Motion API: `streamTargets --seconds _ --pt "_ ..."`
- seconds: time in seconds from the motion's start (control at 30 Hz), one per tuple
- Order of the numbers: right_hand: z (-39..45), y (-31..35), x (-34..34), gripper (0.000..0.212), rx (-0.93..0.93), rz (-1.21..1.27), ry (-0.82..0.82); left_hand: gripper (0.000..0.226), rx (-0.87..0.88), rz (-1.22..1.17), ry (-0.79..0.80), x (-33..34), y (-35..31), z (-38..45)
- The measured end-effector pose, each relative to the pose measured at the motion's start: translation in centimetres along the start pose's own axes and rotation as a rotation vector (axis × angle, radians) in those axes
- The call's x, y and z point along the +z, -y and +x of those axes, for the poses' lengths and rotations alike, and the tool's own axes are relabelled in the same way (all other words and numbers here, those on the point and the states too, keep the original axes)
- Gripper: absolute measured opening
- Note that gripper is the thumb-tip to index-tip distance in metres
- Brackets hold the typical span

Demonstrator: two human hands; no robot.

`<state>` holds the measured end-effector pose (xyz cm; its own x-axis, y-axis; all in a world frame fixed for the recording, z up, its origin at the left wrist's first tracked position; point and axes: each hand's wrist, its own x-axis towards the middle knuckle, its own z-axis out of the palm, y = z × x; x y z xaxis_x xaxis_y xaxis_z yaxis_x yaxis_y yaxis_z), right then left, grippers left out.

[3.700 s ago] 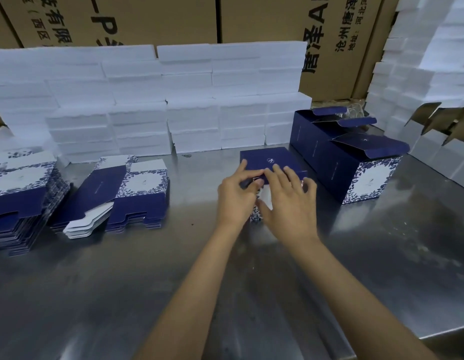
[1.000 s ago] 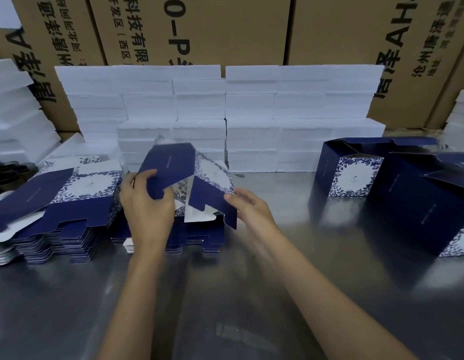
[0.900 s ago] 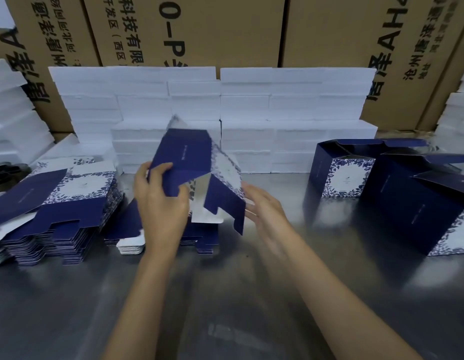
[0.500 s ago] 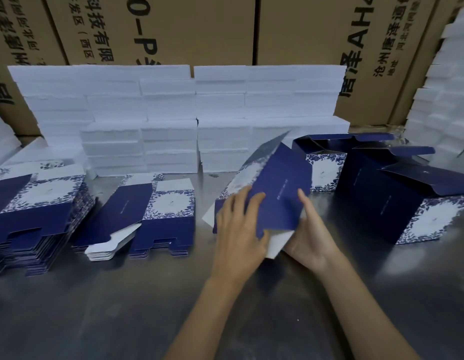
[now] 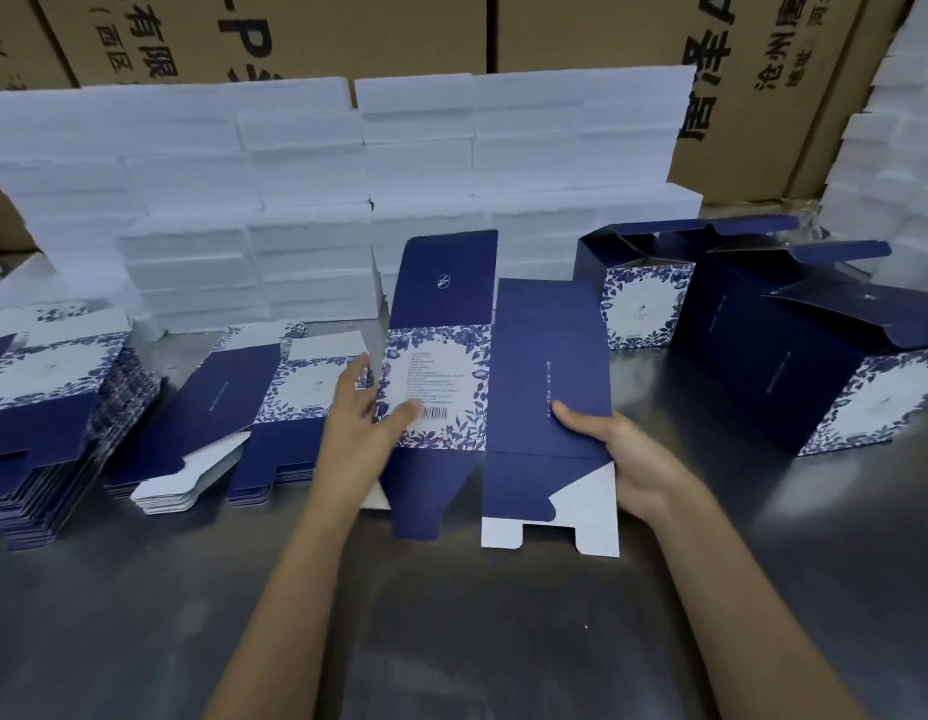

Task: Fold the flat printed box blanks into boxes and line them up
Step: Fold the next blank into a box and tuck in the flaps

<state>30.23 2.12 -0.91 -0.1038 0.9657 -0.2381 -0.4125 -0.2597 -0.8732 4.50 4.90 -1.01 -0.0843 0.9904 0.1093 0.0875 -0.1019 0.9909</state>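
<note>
A navy and white floral box blank [image 5: 545,387] is held flat in front of me above the steel table, its barcode panel facing me and its flaps spread. My left hand [image 5: 366,423] grips the blank's left edge, thumb on the floral panel. My right hand [image 5: 623,454] grips its right edge, thumb on the navy panel. Two stacks of flat blanks lie to the left: a low one [image 5: 233,407] and a taller one [image 5: 41,423]. Folded boxes stand in a row at the right, the nearest [image 5: 836,376] with its lid flap up, another [image 5: 641,298] further back.
The steel table [image 5: 451,615] stretches toward me. White foam blocks [image 5: 316,200] are stacked along the back, with more [image 5: 893,163] at the right. Large brown cartons [image 5: 379,33] stand behind them.
The blank, held tilted and partly folded half a second ago, is now spread flat and turned with its barcode panel toward me. My hands have moved out to its left and right edges.
</note>
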Motion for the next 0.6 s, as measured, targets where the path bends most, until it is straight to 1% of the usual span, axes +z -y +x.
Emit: streamTargets --seconds 0.03,0.1,0.13,0.2,0.27,0.3,0.33,0.4,0.47,0.53,0.6 --pt "0.0 0.0 -0.2 0.049 0.007 -0.018 0.022 0.066 -0.068 -0.067 0.036 -0.8 0.2 0.3" --pt "0.0 0.0 -0.5 0.046 0.016 -0.058 0.063 0.067 -0.136 -0.117 0.074 -1.9 0.6 0.4" --pt "0.0 0.0 -0.7 0.042 0.006 -0.075 0.085 0.062 -0.137 -0.11 0.063 -2.2 0.8 0.4" --pt "0.0 0.2 -1.0 0.033 -0.04 -0.109 0.126 0.039 -0.09 -0.061 0.043 -2.4 1.1 0.5" --pt "0.1 0.4 -1.2 0.031 -0.081 -0.168 0.113 0.033 -0.066 -0.072 0.061 -2.3 1.0 0.4" --pt "0.3 0.4 -1.3 0.031 -0.089 -0.192 0.093 0.031 -0.082 -0.085 0.063 -2.3 0.8 0.4" --pt "0.3 0.3 -1.4 0.03 -0.088 -0.203 0.082 0.035 -0.103 -0.106 0.053 -2.2 0.6 0.3" --pt "0.1 0.3 -1.4 0.03 -0.06 -0.195 0.128 0.055 -0.156 -0.117 -0.013 -2.3 0.3 0.2" --pt "-0.3 0.5 -1.6 0.029 -0.01 -0.183 0.188 0.061 -0.134 -0.037 -0.052 -2.4 0.2 0.2" --pt "-0.4 0.6 -1.3 0.029 0.016 -0.153 0.156 0.066 -0.116 0.047 -0.024 -2.2 0.0 -0.1" --pt "-0.1 0.4 -0.8 0.033 -0.018 -0.119 0.051 0.063 -0.102 0.061 0.031 -1.9 -0.2 -0.3"
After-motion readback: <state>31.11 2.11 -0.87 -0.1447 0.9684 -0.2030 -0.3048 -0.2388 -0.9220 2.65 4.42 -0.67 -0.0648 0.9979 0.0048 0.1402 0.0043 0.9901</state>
